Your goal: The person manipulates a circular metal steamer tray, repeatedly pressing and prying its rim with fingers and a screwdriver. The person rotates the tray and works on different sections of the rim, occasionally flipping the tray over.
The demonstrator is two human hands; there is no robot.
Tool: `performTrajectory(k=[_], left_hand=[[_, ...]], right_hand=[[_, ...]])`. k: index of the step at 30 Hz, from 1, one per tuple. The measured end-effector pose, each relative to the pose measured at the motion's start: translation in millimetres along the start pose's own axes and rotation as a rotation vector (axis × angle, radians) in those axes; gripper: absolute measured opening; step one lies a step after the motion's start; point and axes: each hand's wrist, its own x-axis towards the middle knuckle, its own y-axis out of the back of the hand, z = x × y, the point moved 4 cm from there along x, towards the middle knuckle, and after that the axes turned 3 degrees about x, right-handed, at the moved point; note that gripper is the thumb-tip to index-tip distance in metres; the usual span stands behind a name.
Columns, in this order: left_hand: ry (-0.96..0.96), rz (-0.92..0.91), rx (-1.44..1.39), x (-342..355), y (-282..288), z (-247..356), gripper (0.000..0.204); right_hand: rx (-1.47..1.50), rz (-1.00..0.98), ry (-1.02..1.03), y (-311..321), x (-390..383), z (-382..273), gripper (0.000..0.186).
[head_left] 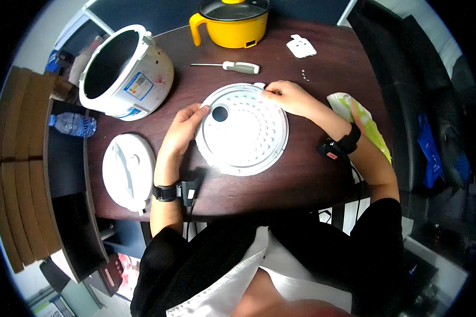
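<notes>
A round, silvery-white inner lid plate (243, 148) lies on the dark table in front of me, with rows of dimples and one dark round hole near its upper left. At its left rim, my left hand (184, 129) is closed on the edge, the thumb and fingers close to the hole. My right hand (290, 98) pinches the upper right rim, beside a small white tab. Above the plate lies a screwdriver (240, 67) with a grey and white handle, its shaft pointing left. Several tiny screws (304, 75) are scattered to the right of it.
A white rice cooker body (156, 79) stands open at the far left. Nearer is a white oval lid (116, 177). Toward the back are a yellow pot (235, 33) and a small white plastic part (302, 48). A green-and-white bag (373, 129) lies by my right forearm.
</notes>
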Motion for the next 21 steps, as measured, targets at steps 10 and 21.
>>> performTrajectory(k=[10,21], left_hand=[[0.023,-0.105,-0.012,16,7,-24,0.032],[-0.006,-0.106,0.041,16,7,-22,0.033]], right_hand=[[-0.298,0.24,-0.053,109,-22,57,0.018],[-0.276,0.165,-0.096,91,-16,58,0.012]])
